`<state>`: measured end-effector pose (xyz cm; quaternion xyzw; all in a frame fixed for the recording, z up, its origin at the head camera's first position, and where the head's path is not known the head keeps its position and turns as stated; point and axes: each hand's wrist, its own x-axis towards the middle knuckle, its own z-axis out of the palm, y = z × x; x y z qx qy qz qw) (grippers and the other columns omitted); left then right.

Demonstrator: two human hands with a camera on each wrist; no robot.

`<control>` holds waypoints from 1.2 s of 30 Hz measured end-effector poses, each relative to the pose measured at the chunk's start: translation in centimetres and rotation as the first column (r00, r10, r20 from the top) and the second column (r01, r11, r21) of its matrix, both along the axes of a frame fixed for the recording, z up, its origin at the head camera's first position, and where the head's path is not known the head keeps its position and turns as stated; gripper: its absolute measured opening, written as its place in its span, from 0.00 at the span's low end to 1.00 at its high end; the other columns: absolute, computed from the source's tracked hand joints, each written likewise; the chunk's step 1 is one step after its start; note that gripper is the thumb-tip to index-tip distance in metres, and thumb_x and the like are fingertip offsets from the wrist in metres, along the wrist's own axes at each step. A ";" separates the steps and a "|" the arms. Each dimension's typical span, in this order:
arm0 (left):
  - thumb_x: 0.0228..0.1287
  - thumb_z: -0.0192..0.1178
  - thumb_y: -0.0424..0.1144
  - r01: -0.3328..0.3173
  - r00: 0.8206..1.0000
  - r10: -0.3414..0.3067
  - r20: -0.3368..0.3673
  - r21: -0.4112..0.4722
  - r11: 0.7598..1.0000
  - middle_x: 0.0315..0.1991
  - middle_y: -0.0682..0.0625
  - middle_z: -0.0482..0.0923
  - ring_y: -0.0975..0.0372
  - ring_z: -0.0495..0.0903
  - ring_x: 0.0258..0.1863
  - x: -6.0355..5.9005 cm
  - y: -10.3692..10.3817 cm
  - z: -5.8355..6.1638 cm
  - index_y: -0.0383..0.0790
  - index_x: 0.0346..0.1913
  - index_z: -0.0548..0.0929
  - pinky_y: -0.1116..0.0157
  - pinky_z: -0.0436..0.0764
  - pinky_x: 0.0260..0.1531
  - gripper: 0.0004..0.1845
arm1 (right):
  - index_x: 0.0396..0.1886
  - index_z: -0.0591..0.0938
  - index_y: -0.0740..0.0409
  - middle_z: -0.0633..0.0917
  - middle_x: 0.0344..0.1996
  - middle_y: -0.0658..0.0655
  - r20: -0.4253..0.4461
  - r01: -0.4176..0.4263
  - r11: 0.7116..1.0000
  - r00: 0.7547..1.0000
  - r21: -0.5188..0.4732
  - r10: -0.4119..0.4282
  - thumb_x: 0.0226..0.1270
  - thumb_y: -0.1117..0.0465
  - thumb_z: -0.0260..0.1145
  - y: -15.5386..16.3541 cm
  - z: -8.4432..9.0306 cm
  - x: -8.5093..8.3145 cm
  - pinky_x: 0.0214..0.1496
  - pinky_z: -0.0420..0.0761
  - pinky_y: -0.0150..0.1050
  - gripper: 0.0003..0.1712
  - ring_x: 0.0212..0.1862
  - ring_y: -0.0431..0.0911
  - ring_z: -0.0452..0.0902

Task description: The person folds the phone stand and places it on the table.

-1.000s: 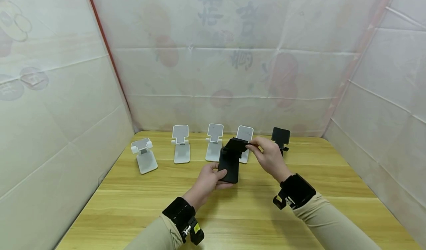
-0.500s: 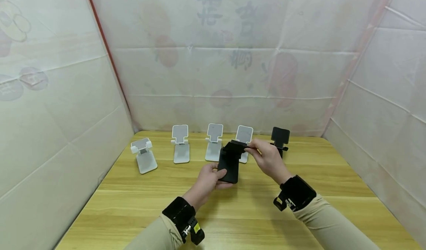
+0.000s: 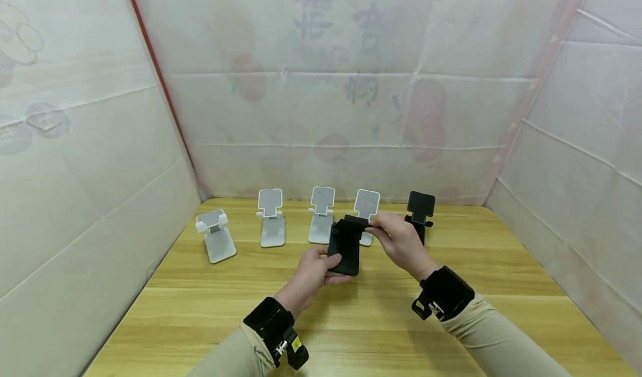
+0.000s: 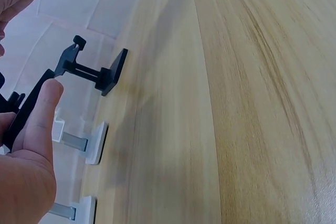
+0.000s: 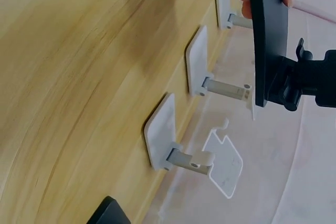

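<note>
Wooden counter (image 3: 351,321), white sheeting behind: I hold a black phone stand (image 3: 345,247) above it.
My left hand (image 3: 313,271) grips its base, my right hand (image 3: 396,240) pinches its top plate; four white stands (image 3: 272,221) and another black stand (image 3: 419,212) line the back.

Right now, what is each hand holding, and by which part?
Both hold one black phone stand: left hand grips its base, right hand pinches its folded top plate.

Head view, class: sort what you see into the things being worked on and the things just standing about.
In hand:
- black phone stand, base gripped by the left hand
- its top plate, pinched by the right hand

Standing about:
- four white phone stands in a row on the table
- a second black stand behind the right hand
</note>
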<state>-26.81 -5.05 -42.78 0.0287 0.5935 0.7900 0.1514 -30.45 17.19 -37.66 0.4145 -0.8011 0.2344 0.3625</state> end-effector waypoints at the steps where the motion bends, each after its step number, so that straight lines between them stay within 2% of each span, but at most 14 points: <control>1: 0.79 0.52 0.31 0.001 1.000 -0.001 -0.001 0.002 1.000 0.55 0.28 0.79 0.43 0.86 0.50 0.0 0.0 0.0 0.20 0.62 0.70 0.57 0.89 0.47 0.18 | 0.33 0.76 0.57 0.75 0.28 0.51 -0.006 -0.002 1.000 1.000 0.002 0.002 0.59 0.74 0.73 -0.1 0.0 0.0 0.34 0.66 0.34 0.14 0.31 0.41 0.65; 8: 0.79 0.53 0.32 0.001 1.000 -0.001 0.000 0.005 1.000 0.56 0.29 0.78 0.43 0.86 0.51 0.0 0.0 0.1 0.20 0.62 0.70 0.57 0.89 0.47 0.18 | 0.32 0.75 0.58 0.76 0.28 0.52 -0.052 -0.010 1.000 0.999 0.020 0.011 0.56 0.75 0.74 -0.2 0.0 0.2 0.32 0.68 0.36 0.16 0.31 0.42 0.68; 14: 0.78 0.53 0.32 0.010 1.000 -0.010 -0.006 0.018 1.000 0.58 0.28 0.77 0.43 0.86 0.51 0.0 0.1 0.1 0.20 0.62 0.70 0.56 0.89 0.48 0.19 | 0.33 0.76 0.57 0.76 0.28 0.52 -0.052 -0.025 0.999 0.998 0.033 0.027 0.57 0.75 0.74 -0.1 -0.1 0.3 0.33 0.69 0.36 0.16 0.32 0.43 0.69; 16: 0.78 0.53 0.32 0.011 1.000 -0.011 -0.009 0.026 1.000 0.59 0.28 0.76 0.42 0.86 0.51 0.0 0.1 0.2 0.20 0.62 0.70 0.56 0.89 0.48 0.19 | 0.34 0.76 0.57 0.76 0.29 0.52 -0.055 -0.035 0.999 0.998 0.035 0.037 0.61 0.73 0.73 -0.1 -0.2 0.2 0.33 0.70 0.36 0.13 0.32 0.43 0.69; 19: 0.78 0.53 0.32 0.014 1.000 -0.014 -0.010 0.044 0.999 0.60 0.28 0.75 0.42 0.86 0.51 -0.1 0.2 0.2 0.20 0.62 0.69 0.56 0.89 0.48 0.19 | 0.35 0.77 0.57 0.77 0.30 0.52 -0.071 -0.049 0.998 0.996 0.041 0.052 0.73 0.65 0.66 -0.1 -0.3 0.2 0.33 0.71 0.37 0.06 0.33 0.43 0.70; 22: 0.78 0.53 0.32 0.017 1.000 -0.016 -0.008 0.066 0.998 0.61 0.28 0.75 0.42 0.86 0.51 -0.1 0.2 0.2 0.20 0.62 0.69 0.56 0.88 0.49 0.19 | 0.35 0.77 0.57 0.78 0.31 0.52 -0.090 -0.055 0.997 0.994 0.046 0.059 0.79 0.59 0.59 -0.2 -0.3 0.2 0.34 0.73 0.38 0.10 0.34 0.44 0.71; 24: 0.78 0.52 0.32 0.019 1.000 -0.018 -0.006 0.079 0.997 0.61 0.28 0.74 0.42 0.85 0.52 -0.2 0.2 0.2 0.20 0.62 0.69 0.56 0.88 0.49 0.19 | 0.35 0.77 0.58 0.78 0.31 0.52 -0.093 -0.055 0.997 0.994 0.049 0.060 0.77 0.61 0.61 -0.2 -0.4 0.2 0.34 0.74 0.38 0.08 0.34 0.44 0.72; 26: 0.79 0.52 0.32 0.021 1.000 -0.020 -0.007 0.088 0.996 0.62 0.28 0.74 0.42 0.85 0.52 -0.2 0.2 0.3 0.20 0.63 0.69 0.56 0.88 0.50 0.19 | 0.35 0.77 0.58 0.78 0.31 0.51 -0.097 -0.050 0.997 0.994 0.055 0.055 0.70 0.66 0.68 -0.3 -0.4 0.3 0.34 0.74 0.39 0.07 0.35 0.44 0.73; 30: 0.79 0.52 0.33 0.029 1.000 -0.028 -0.011 0.100 0.995 0.62 0.27 0.74 0.41 0.85 0.53 -0.1 0.1 0.4 0.20 0.64 0.68 0.56 0.88 0.50 0.20 | 0.35 0.76 0.57 0.78 0.31 0.50 -0.102 -0.042 0.997 0.994 0.067 0.049 0.55 0.74 0.75 -0.4 -0.4 0.5 0.35 0.76 0.40 0.17 0.36 0.45 0.74; 36: 0.81 0.51 0.35 0.039 0.999 -0.038 -0.013 0.111 0.993 0.62 0.27 0.75 0.42 0.85 0.53 0.0 0.1 0.6 0.20 0.65 0.67 0.57 0.87 0.51 0.22 | 0.34 0.75 0.58 0.78 0.30 0.50 -0.119 -0.057 0.996 0.991 0.074 0.066 0.54 0.75 0.76 -0.6 -0.5 0.6 0.37 0.80 0.42 0.18 0.37 0.46 0.77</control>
